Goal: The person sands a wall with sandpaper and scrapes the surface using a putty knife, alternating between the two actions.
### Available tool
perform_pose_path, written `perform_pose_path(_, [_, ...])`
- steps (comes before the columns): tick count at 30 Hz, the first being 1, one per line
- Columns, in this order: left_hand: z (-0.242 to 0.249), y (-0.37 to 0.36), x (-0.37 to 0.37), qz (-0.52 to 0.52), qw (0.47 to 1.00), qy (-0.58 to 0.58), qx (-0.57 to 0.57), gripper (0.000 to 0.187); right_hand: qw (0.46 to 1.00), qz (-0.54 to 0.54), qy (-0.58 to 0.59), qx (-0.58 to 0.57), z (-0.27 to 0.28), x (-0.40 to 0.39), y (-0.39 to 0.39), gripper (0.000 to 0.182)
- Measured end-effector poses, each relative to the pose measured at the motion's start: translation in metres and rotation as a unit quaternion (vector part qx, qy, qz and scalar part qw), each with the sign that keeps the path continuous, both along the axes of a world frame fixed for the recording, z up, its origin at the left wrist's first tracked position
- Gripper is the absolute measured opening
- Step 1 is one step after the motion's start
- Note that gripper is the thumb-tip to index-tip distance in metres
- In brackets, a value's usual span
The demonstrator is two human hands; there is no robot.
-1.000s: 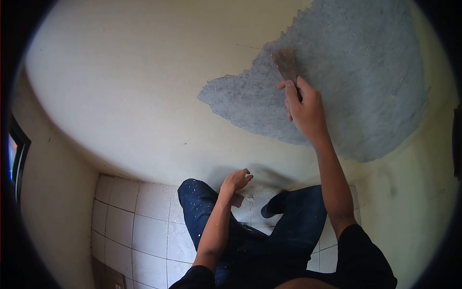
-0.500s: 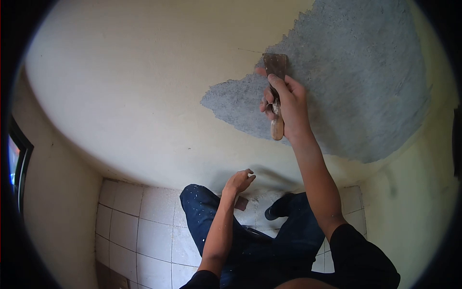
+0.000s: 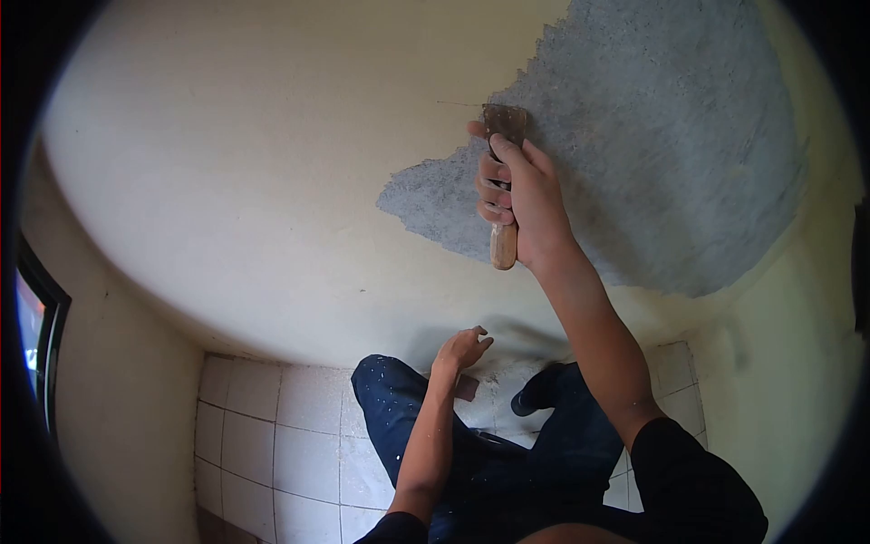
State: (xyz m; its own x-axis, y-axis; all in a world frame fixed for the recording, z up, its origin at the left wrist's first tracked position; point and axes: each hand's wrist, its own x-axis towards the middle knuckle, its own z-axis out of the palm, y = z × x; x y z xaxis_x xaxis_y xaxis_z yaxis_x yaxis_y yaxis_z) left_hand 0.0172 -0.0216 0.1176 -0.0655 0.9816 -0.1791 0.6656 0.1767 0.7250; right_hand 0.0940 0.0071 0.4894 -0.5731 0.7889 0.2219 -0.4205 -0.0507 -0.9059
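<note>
My right hand is wrapped round the wooden handle of a putty knife. Its thumb lies along the base of the broad, stained blade, which points up. The blade is at the ragged left edge of a grey bare patch on the cream-painted wall. A thin dark line runs left across the paint from the blade's top. Low by the wall, my left hand hangs empty over my knee, fingers loosely bent and apart.
White floor tiles meet the wall below. A small brown block lies on the floor between my legs, which are in paint-flecked dark trousers. At far left is a dark-framed opening; another wall stands at right.
My right hand has closed its fingers more tightly round the putty knife handle, and the blade has shifted slightly left against the patch edge. The view has moved a little; my left hand stays low.
</note>
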Motion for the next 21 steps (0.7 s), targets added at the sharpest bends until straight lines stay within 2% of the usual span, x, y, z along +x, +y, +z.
perform_pose_path(21, [0.005,-0.008,-0.008,0.008,1.000,-0.010,0.006,0.052,0.999,-0.027,0.020,-0.005,0.000,-0.005,-0.007,0.029])
